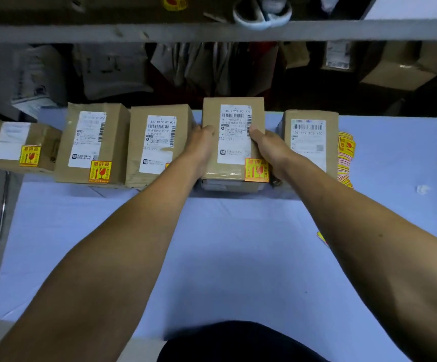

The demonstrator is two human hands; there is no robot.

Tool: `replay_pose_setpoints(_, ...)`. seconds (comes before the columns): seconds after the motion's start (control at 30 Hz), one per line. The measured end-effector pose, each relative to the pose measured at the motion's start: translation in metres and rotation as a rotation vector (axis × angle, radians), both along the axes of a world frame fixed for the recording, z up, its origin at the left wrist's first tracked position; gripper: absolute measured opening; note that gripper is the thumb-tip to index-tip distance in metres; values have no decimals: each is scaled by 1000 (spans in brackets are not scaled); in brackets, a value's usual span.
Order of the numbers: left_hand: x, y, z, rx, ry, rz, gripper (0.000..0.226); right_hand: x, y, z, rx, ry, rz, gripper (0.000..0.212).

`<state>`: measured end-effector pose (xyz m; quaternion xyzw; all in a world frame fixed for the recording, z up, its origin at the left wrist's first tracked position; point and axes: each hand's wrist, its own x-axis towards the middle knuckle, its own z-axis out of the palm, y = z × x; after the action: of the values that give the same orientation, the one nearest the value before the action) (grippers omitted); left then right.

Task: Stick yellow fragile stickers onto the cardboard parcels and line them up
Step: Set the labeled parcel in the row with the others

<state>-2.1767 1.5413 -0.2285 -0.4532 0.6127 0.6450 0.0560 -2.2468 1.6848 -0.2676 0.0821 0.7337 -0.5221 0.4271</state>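
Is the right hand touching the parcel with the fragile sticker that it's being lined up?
Touching. The head view shows the right hand clasping the parcel's right side, thumb lying on its white label; the left hand grips the opposite side.

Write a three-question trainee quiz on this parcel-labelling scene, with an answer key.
1. True or false: both hands grip the same parcel.
2. Which parcel in the row shows no yellow fragile sticker?
A. the far-left one
B. the held one
C. the far-right one
3. Where does the stack of spare stickers lie?

Key:
1. True: the left hand and right hand clasp the held parcel by its sides.
2. C: the far-right parcel shows none.
3. On the blue table, just right of the far-right parcel: sticker stack.
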Motion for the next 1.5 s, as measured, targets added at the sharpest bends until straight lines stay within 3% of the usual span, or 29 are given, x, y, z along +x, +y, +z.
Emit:
replay_pose_setpoints(0.13,-1,-6,-33,-188,-69,-70,64,6,-3,-2,31,75,69,69)
replay_pose_setpoints(0.33,-1,0,-30,-346,-93,-151,55,12,-5,-3,62,113,74,88)
replay_pose_setpoints(0.5,-3,5,-10,-506,-175,-204,44,12,1,25,198,249,156,50)
replay_pose_setpoints(0.67,6,19,19,-1021,-68,-674,59,26,40,57,307,683,326,47)
replay_pose_setpoints(0.77,15,34,31,-1173,-56,-959,60,33,73,63,388,830,404,54)
replay_pose_setpoints(1.1,33,112,31,-1209,-5,-1236,55,54,173,78,609,831,452,59)
replay_pose_setpoints(1.33,13,138,26,-957,32,-1089,58,33,187,70,572,809,438,59)
replay_pose_setpoints(1.5,-15,153,12,-832,69,-859,63,6,183,57,468,645,295,66)
